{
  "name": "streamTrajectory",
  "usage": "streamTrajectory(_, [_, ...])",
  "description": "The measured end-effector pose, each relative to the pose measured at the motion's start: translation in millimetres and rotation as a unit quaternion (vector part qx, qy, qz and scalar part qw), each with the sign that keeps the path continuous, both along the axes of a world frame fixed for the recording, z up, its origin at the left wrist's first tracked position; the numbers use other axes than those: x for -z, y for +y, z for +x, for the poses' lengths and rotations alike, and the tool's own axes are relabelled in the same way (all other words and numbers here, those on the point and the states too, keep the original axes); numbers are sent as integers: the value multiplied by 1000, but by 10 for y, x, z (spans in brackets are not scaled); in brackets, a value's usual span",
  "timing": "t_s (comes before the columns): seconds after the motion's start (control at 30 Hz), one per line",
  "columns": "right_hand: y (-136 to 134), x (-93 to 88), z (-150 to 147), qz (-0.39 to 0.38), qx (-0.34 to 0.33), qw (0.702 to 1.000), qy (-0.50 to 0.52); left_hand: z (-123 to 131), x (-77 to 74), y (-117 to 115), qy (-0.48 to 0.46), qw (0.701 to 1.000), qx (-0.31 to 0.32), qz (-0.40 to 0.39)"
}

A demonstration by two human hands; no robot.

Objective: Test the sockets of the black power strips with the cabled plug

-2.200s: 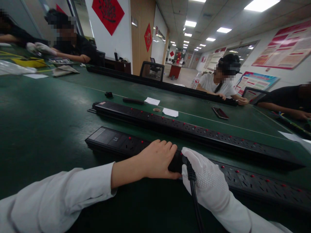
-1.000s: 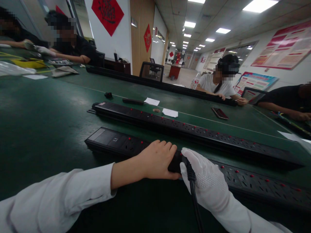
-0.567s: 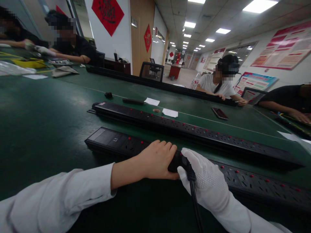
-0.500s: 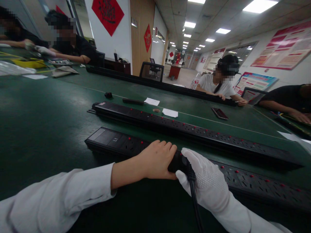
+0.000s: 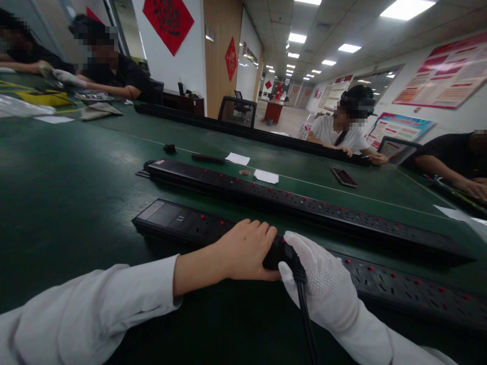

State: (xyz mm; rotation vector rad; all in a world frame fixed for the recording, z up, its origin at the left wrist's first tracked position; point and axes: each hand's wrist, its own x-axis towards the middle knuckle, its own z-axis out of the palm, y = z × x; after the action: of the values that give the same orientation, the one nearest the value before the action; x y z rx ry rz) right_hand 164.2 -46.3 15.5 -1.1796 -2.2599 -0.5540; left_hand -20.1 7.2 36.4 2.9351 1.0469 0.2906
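Note:
A long black power strip (image 5: 384, 279) with red indicator lights lies across the green table in front of me. My left hand (image 5: 245, 251), bare, is wrapped over the strip left of its middle. My right hand (image 5: 327, 274), in a white dotted glove, is closed around a black plug (image 5: 291, 256) at the strip, right beside my left fingers. From the plug a thick black cord (image 5: 308, 324) runs down toward me. The plug's face and the sockets beneath my hands are hidden.
Behind it lies a second power strip (image 5: 258, 190), parallel. Farther back are paper slips (image 5: 266, 176), a dark bar (image 5: 208, 158), a phone (image 5: 344, 177) and a long black rail (image 5: 228, 129). Co-workers sit around the table (image 5: 68, 167), one in a white shirt (image 5: 323, 132).
My right thumb has shifted slightly up and right against the plug. Both hands otherwise stay in place on the strip. A co-worker's arm at the right has moved a little.

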Motion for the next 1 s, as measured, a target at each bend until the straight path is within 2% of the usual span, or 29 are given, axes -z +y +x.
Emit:
streamTrajectory(0.47, [16,45,35,2,1,1000,-6,4,18,1,9,1000,-3,14])
streamTrajectory(0.77, [6,-5,20,-20,-6,1000,-5,0,3,-4,4,1000,2,6])
streamTrajectory(1.0, [-2,-1,23,-8,1,1000,-6,13,-8,-2,2,1000,-2,3])
